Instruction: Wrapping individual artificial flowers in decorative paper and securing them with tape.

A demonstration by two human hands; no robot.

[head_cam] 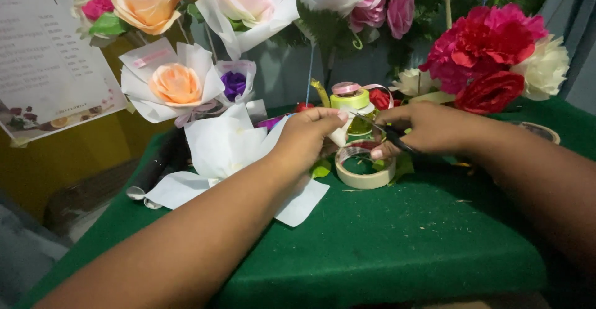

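My left hand (308,136) pinches the stem end of a white paper-wrapped bouquet (223,144) that lies on the green table (397,241). My right hand (428,129) holds dark scissors (380,132), whose blades point at the spot my left fingers pinch. Just below both hands lies a cream roll of tape (364,167). Behind the hands stands a stack of ribbon spools (351,101), yellow-green and pink.
Paper-wrapped orange (176,84), peach and pink roses stand at the back left. Red, magenta and cream flowers (496,54) stand at the back right. A printed sheet (46,54) hangs at left. Dark rolls (158,163) lie by the table's left edge.
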